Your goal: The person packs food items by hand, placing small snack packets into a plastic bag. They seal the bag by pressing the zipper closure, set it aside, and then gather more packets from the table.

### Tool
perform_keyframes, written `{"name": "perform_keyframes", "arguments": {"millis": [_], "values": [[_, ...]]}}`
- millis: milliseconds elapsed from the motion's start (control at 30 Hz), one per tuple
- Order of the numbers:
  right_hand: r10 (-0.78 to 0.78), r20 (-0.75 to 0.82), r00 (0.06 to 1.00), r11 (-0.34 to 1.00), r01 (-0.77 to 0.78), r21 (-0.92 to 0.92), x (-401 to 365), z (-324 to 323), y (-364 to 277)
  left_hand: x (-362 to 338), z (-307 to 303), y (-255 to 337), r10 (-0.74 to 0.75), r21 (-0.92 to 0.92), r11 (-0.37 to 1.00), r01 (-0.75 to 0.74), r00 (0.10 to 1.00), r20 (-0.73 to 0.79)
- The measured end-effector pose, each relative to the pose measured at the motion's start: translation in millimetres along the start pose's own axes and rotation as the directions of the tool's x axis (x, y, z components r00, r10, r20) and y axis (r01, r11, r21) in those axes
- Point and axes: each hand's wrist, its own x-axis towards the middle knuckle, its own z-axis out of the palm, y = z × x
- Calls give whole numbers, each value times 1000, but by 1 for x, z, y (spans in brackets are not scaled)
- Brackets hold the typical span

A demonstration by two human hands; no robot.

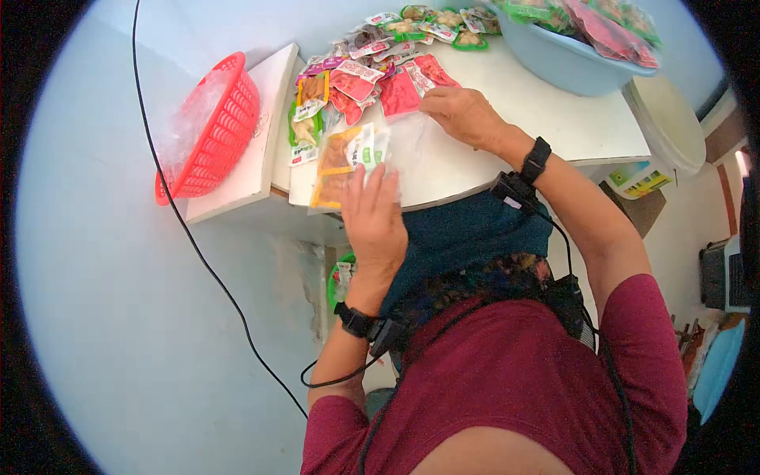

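My left hand lies with its fingers stretched over the lower end of a clear bag that has yellow-edged packets inside. A red packet in clear wrap is beside my right hand, whose fingers are pinched together at the wrap's edge; what they hold is too small to make out. Left of the red packet, a pile of small snack packets covers part of the white table. A green-edged packet rests near the table's left edge.
A red plastic basket with clear bags stands tilted on a white surface at the left. At the back right is a blue basin full of packets. Beside the table stands a white bucket. A black cable hangs at the left.
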Motion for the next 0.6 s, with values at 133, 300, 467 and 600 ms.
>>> {"name": "perform_keyframes", "arguments": {"millis": [133, 300, 467, 600], "values": [[115, -108, 987, 947, -76, 312, 18, -23, -5, 34, -32, -12, -471, -603, 697, 388, 882, 23], [341, -30, 939, 643, -210, 736, 53, -82, -35, 94, -83, -24, -548, -881, 323, 345, 827, 123], [390, -170, 905, 558, -85, 825, 61, -126, -51, 117, -87, -28, -468, -961, 6, 275, 850, 240], [368, -127, 921, 580, -121, 806, 45, -146, -53, 114, -73, -15, -452, -952, -117, 283, 838, 305]]}}
